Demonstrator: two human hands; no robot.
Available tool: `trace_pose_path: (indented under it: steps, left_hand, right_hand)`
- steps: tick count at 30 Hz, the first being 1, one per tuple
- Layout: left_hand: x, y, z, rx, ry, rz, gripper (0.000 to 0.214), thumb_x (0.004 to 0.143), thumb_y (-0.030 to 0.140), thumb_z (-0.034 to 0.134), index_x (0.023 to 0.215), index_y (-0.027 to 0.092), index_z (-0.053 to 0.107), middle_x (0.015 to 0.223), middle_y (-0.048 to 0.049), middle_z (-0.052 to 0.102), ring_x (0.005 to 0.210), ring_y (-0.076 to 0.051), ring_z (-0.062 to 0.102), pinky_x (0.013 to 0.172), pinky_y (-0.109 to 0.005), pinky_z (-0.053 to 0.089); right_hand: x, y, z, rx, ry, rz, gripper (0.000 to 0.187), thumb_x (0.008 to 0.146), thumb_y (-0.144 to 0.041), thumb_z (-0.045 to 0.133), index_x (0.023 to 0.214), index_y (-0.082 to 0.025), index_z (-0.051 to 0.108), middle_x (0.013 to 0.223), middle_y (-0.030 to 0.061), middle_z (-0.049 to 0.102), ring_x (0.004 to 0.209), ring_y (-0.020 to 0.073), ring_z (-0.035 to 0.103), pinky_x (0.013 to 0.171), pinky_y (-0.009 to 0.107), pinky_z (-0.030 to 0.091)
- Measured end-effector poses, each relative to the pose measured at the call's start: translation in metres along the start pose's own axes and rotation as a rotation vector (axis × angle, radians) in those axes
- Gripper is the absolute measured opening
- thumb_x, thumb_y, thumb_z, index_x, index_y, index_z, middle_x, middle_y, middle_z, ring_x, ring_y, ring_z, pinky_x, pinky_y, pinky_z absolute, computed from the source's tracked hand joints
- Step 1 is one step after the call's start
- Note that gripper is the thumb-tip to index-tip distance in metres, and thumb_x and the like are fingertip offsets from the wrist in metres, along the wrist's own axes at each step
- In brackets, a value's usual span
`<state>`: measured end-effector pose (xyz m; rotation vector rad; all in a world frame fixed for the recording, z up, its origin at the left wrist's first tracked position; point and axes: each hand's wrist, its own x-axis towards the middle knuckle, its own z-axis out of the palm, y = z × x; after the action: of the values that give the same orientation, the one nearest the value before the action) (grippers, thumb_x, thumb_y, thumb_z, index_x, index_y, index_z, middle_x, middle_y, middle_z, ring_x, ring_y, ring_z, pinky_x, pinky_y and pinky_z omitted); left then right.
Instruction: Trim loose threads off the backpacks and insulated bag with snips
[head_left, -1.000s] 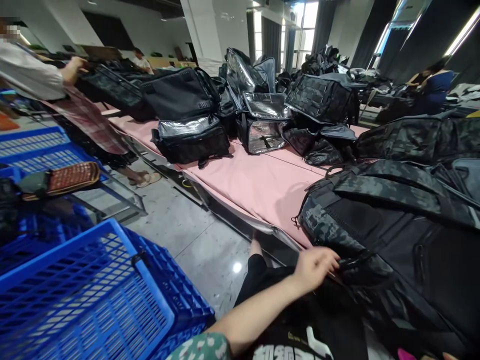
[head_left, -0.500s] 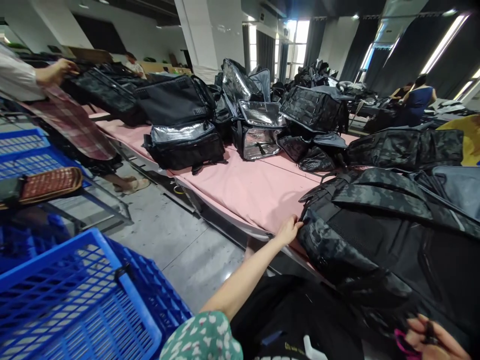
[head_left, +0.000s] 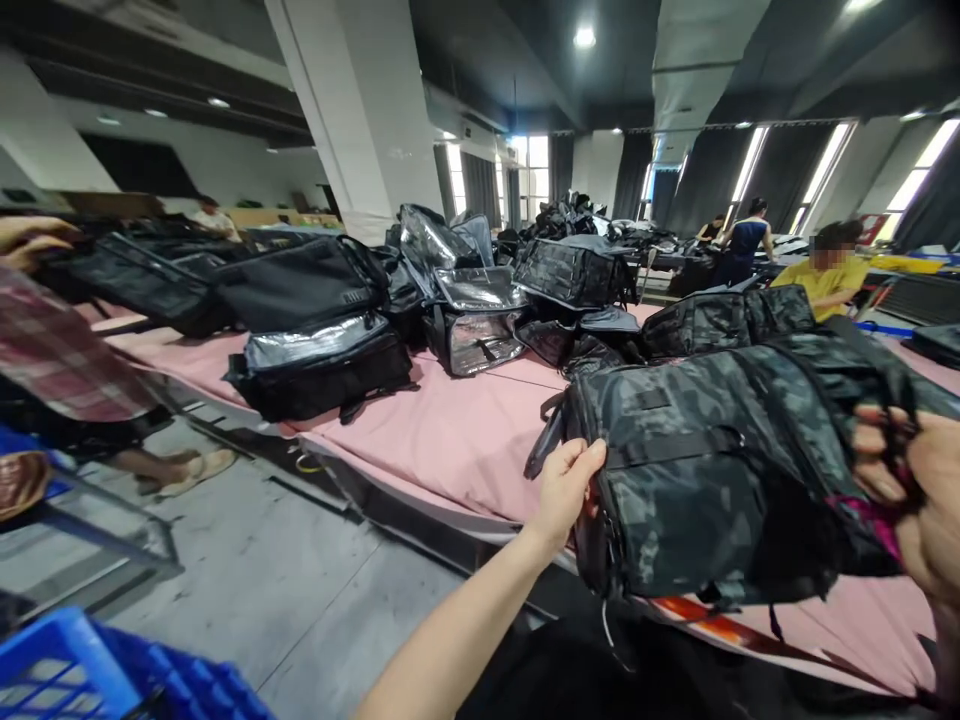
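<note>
**Holding a camouflage bag (head_left: 697,480) by both ends at the near edge of a pink-covered table (head_left: 450,440)**

Working beside the long table, with dark bags (head_left: 307,285) heaped farther along, some gaping to show silvery lining. Judging by the grip, seems to be at a step of steadying and positioning the camouflage bag. Calls next, most likely, for an even hold on both ends, so as not to let it slump over the edge.

Set close in front of the body, slightly tilted; cannot tell whether resting fully on the cloth or partly lifted. Mottled in black, grey and dull green, with a faint sheen; softly bulging, creased toward the lower right. Crossed by a black band (head_left: 671,447), marked above it with a small dark patch (head_left: 651,399).

Pinching the left edge between thumb and fingers with the left hand (head_left: 566,490). Curling the right hand (head_left: 926,490), blurred, around what looks like a black strap at the other end.

Showing just below the bag: a red-orange strip (head_left: 712,620). Caught near the right fingers: something purple (head_left: 874,522), too blurred to name. Dangling at the lower left: a thin pale cord (head_left: 613,640).
</note>
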<state>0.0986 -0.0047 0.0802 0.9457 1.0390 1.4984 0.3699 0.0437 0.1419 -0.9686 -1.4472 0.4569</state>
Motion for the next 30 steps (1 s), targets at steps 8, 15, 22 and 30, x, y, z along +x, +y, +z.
trace_pose_path:
  steps: [8, 15, 22, 30]
  left_hand:
    - [0.013, 0.010, -0.021, 0.605, 0.105, 0.237, 0.049, 0.077, 0.058, 0.052, 0.055, 0.016, 0.037, 0.046, 0.0049, 0.039, 0.043, -0.006, 0.036, 0.041, -0.018, 0.026]
    - [0.016, 0.036, -0.013, 0.905, 0.088, 0.808, 0.021, 0.084, 0.026, 0.055, 0.103, 0.019, 0.061, 0.097, -0.0062, 0.063, 0.090, -0.016, 0.056, 0.079, -0.028, 0.045]
    - [0.017, 0.049, 0.006, 1.250, 0.048, 0.819, 0.013, 0.083, 0.025, 0.056, 0.078, 0.020, 0.067, 0.079, -0.0042, 0.062, 0.078, -0.016, 0.056, 0.072, -0.028, 0.044]
    - [0.017, 0.035, 0.003, 0.614, 0.143, 0.544, 0.017, 0.082, 0.027, 0.051, 0.069, 0.016, 0.053, 0.065, -0.0003, 0.053, 0.062, -0.011, 0.050, 0.059, -0.022, 0.039]
  right_hand:
    - [-0.006, -0.031, 0.090, -0.162, -0.402, -0.200, 0.030, 0.085, -0.046, 0.049, 0.097, -0.021, 0.061, 0.089, 0.0044, 0.064, 0.078, 0.0167, 0.059, 0.069, 0.028, 0.048]
    - [-0.025, -0.007, 0.111, -0.236, -0.335, -0.220, 0.030, 0.087, -0.044, 0.047, 0.096, -0.019, 0.060, 0.088, 0.0037, 0.065, 0.077, 0.0156, 0.061, 0.070, 0.026, 0.048]
    - [-0.034, -0.011, 0.106, -0.261, -0.273, -0.312, 0.027, 0.087, -0.041, 0.048, 0.096, -0.018, 0.059, 0.090, 0.0042, 0.065, 0.079, 0.0158, 0.061, 0.071, 0.026, 0.049]
    - [-0.039, -0.011, 0.100, -0.274, -0.241, -0.362, 0.023, 0.088, -0.039, 0.051, 0.100, -0.021, 0.059, 0.076, -0.0004, 0.063, 0.060, 0.0111, 0.057, 0.058, 0.021, 0.046]
